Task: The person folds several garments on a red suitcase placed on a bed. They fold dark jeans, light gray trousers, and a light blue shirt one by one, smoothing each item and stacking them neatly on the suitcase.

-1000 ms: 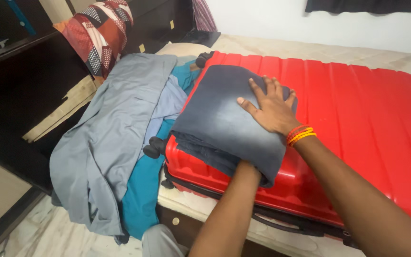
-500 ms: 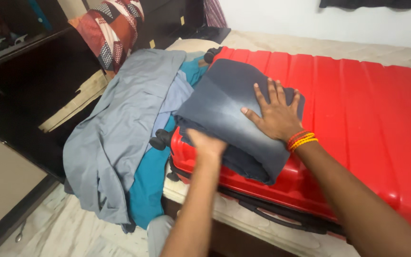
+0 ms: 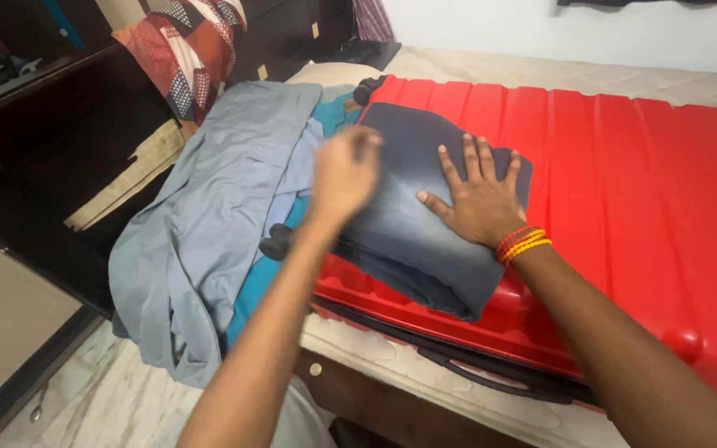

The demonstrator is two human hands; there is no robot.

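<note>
Folded jeans point(image 3: 412, 216) lie atop closed red suitcase point(image 3: 624, 207) on bed, long axis running far-left to near-right. Right hand point(image 3: 476, 199) flat on them, fingers spread, pressing, no grasp. Left hand point(image 3: 343, 172) hovers over jeans' left edge, blurred; grip unclear. Grey garment point(image 3: 201, 216) just left.

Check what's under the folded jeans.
The folded jeans lie on the closed red suitcase, right hand flat on top. The lid beneath them is covered.

The left hand point(image 3: 343, 172) has risen from the near edge of the folded, faded dark-blue denim garment point(image 3: 412, 220) and now hovers, blurred, over its left side
</note>
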